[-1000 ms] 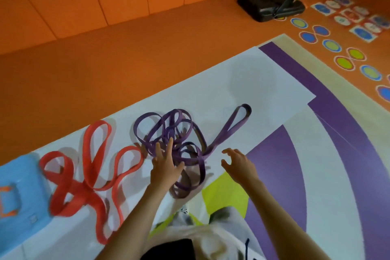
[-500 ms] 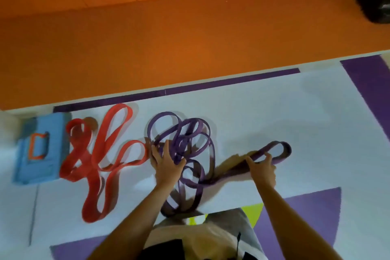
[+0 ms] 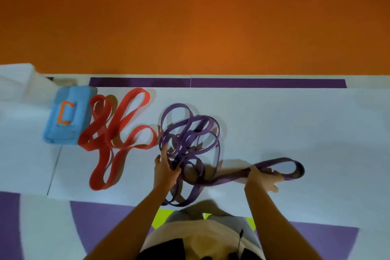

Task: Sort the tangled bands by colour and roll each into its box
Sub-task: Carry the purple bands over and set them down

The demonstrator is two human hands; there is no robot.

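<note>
Broadly, orange floor (image 3: 190, 27) across the far half, meeting orange panelling along the top edge. Nearer, a purple-and-white mat (image 3: 42, 228) with a white sheet (image 3: 295, 122) spread over it, and a purple stripe along the sheet's far side.

On the sheet, near the middle, a tangle of purple bands (image 3: 190, 131), looped over and through itself and spilling just past the sheet's near edge. Just beside it on the left, red bands (image 3: 118, 131) crossed into several long loops. Left again, against the red loops, a blue box (image 3: 63, 133) bearing an orange mark shaped like a C, with any smaller print on it too blurred to read.

Left hand (image 3: 165, 169) at the tangle's left edge, fingers curled round a few purple strands, forefinger pointing up along the pile. Right hand (image 3: 261, 177) well to the right of the tangle, closed round a doubled purple strand drawn out over the sheet. Gripped just at the neck of the end loop (image 3: 295, 172), with that loop lying open beyond the knuckles.

Bare forearms below, either side of a pale shirt front.
</note>
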